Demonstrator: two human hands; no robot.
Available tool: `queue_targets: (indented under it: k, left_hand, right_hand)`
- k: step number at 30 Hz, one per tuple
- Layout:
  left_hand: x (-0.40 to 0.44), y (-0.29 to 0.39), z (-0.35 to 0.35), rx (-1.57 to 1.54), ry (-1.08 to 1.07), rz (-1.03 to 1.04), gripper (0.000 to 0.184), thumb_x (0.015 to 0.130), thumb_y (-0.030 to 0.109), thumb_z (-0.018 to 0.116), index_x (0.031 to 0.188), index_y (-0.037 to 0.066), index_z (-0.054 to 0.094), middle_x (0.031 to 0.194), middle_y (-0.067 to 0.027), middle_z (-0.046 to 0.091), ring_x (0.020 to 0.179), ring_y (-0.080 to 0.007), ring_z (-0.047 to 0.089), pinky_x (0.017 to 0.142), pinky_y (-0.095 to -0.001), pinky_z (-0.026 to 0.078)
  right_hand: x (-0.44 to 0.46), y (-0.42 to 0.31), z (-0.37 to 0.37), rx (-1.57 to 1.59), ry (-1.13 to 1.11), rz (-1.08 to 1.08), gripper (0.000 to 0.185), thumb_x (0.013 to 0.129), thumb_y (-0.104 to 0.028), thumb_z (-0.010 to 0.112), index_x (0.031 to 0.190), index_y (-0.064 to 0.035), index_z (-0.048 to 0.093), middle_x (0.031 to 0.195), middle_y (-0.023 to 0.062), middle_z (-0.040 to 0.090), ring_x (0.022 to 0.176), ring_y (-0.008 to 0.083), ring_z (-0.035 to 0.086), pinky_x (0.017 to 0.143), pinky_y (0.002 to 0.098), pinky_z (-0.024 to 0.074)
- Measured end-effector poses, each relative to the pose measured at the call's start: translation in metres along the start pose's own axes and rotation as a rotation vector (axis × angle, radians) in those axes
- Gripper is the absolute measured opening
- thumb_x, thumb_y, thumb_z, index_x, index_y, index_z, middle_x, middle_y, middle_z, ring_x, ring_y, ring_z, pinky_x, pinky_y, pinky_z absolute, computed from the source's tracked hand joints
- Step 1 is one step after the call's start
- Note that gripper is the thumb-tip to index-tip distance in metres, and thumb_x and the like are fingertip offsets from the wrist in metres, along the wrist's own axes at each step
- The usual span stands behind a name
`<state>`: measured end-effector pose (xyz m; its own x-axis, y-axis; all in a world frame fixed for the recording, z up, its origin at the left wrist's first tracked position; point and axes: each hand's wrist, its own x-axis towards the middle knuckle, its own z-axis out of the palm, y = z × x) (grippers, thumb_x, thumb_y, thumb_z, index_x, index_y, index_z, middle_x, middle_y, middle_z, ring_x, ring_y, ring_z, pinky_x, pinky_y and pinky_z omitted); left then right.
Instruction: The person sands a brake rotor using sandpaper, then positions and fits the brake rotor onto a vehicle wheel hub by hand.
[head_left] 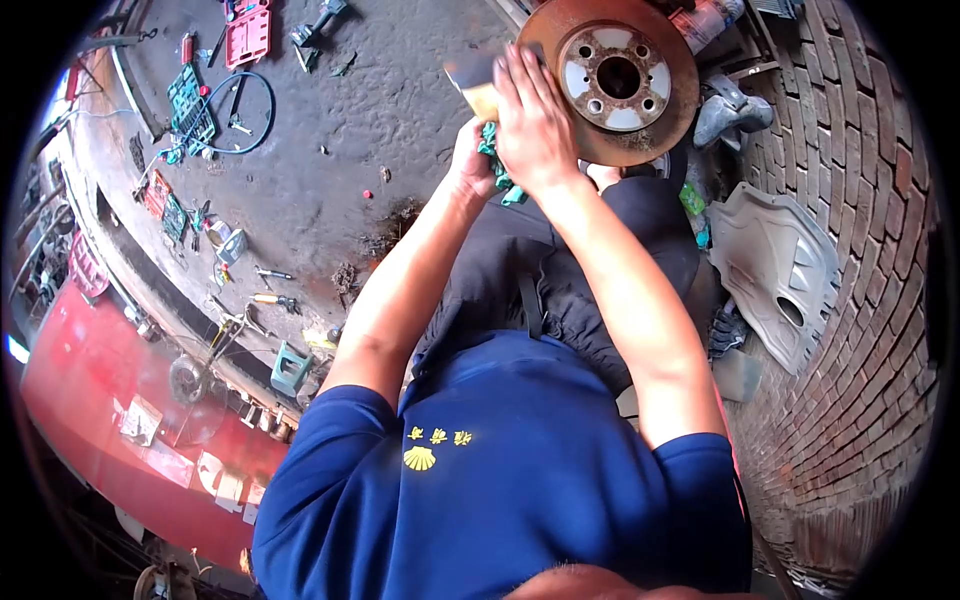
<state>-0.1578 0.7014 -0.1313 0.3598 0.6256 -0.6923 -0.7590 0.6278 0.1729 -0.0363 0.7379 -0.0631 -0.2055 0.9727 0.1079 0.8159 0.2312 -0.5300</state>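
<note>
My left hand (474,160) is closed around a crumpled teal-green rag (513,194), its fingers partly hidden. My right hand (535,118) lies just beside it, fingers stretched out flat and close together, over the edge of a tan-and-dark sheet (481,98). The sheet looks like sandpaper, though it is slightly blurred. A rusty brake disc (676,95) with a pale hub face stands right next to my right hand's fingers. Whether the fingers touch the disc I cannot tell.
Tool cases (248,40), a blue hose (271,110) and hand tools lie on the dark floor to the left. A green stool (291,367) stands near a red panel (110,400). At right, a grey metal shield (770,255) rests by the brick wall (850,170).
</note>
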Motion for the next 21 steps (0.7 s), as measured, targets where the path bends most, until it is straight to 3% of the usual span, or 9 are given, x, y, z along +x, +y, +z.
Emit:
queue_targets:
  k: [1,4,6,8,9,12,16,18,21]
  left_hand:
    - [-0.004,0.001,0.012,0.003,0.012,0.078,0.042,0.109,0.028,0.052,0.138,0.0,0.066,0.13,-0.0152,0.076,0.118,-0.0263,0.074,0.108,-0.0445,0.058]
    - [0.008,0.004,-0.008,-0.096,0.0,-0.205,0.048,0.105,0.034,0.063,0.139,0.0,0.065,0.132,-0.0169,0.075,0.12,-0.0323,0.073,0.107,-0.0498,0.059]
    - [0.004,-0.002,-0.007,-0.131,0.0,-0.221,0.045,0.107,0.033,0.059,0.137,0.0,0.067,0.132,-0.0156,0.075,0.118,-0.0306,0.074,0.107,-0.049,0.058]
    - [-0.009,-0.006,0.015,-0.005,0.078,0.029,0.042,0.11,0.03,0.052,0.136,0.002,0.068,0.13,-0.0137,0.076,0.116,-0.0276,0.074,0.109,-0.0456,0.057]
    - [-0.017,-0.002,0.038,-0.053,0.12,-0.012,0.043,0.112,0.029,0.045,0.138,0.003,0.067,0.132,-0.0123,0.075,0.119,-0.0245,0.072,0.112,-0.0416,0.054]
    - [-0.003,0.005,0.018,0.081,0.148,-0.035,0.045,0.113,0.03,0.044,0.141,0.003,0.065,0.137,-0.0125,0.074,0.126,-0.0237,0.07,0.115,-0.0408,0.052]
    - [0.001,0.004,0.006,-0.057,0.029,-0.118,0.052,0.114,0.04,0.043,0.141,0.002,0.066,0.14,-0.0145,0.072,0.123,-0.0278,0.072,0.111,-0.0448,0.056]
    - [0.001,0.003,0.006,-0.117,-0.02,-0.153,0.054,0.113,0.043,0.046,0.141,0.002,0.065,0.14,-0.0141,0.072,0.124,-0.029,0.071,0.112,-0.0454,0.055]
    - [-0.003,0.002,0.022,0.125,0.115,-0.065,0.052,0.112,0.042,0.051,0.143,0.002,0.064,0.139,-0.012,0.072,0.127,-0.0266,0.068,0.114,-0.0434,0.052]
  right_hand:
    - [-0.03,0.002,-0.012,0.018,-0.045,0.014,0.059,0.098,-0.004,0.053,0.157,0.0053,0.051,0.165,0.0288,0.047,0.158,0.0428,0.04,0.131,0.0544,0.0325]
    - [-0.094,0.006,-0.039,-0.041,-0.132,0.016,0.049,0.101,-0.007,0.052,0.148,0.0055,0.06,0.16,0.0275,0.054,0.152,0.0419,0.05,0.128,0.0528,0.0374]
    - [-0.086,0.008,-0.037,-0.035,-0.151,0.014,0.05,0.102,-0.007,0.051,0.15,0.0059,0.059,0.16,0.0275,0.054,0.151,0.0419,0.051,0.129,0.0525,0.0372]
    - [-0.036,0.006,-0.023,-0.053,-0.071,-0.027,0.051,0.102,-0.008,0.049,0.151,0.0071,0.056,0.161,0.0291,0.052,0.152,0.043,0.049,0.129,0.0521,0.0363]
    - [-0.012,0.005,-0.012,-0.057,-0.012,-0.01,0.051,0.103,-0.008,0.049,0.151,0.0076,0.056,0.161,0.03,0.051,0.153,0.0438,0.048,0.13,0.0517,0.036]
    - [0.007,-0.001,0.002,-0.016,0.07,0.056,0.051,0.103,-0.01,0.049,0.151,0.0088,0.054,0.164,0.0322,0.047,0.154,0.0467,0.044,0.131,0.053,0.0344]
    - [-0.067,-0.012,-0.017,0.007,-0.073,0.061,0.051,0.106,-0.01,0.047,0.152,0.0113,0.052,0.163,0.0357,0.045,0.155,0.0514,0.042,0.129,0.06,0.0331]
    - [-0.063,-0.009,-0.008,-0.013,-0.09,0.083,0.06,0.098,-0.007,0.054,0.156,0.0099,0.048,0.165,0.0353,0.042,0.156,0.0511,0.039,0.131,0.0567,0.0316]
    - [0.003,-0.005,-0.002,-0.089,-0.032,0.097,0.059,0.1,-0.01,0.052,0.154,0.012,0.047,0.163,0.0371,0.043,0.155,0.051,0.041,0.13,0.0521,0.0358]
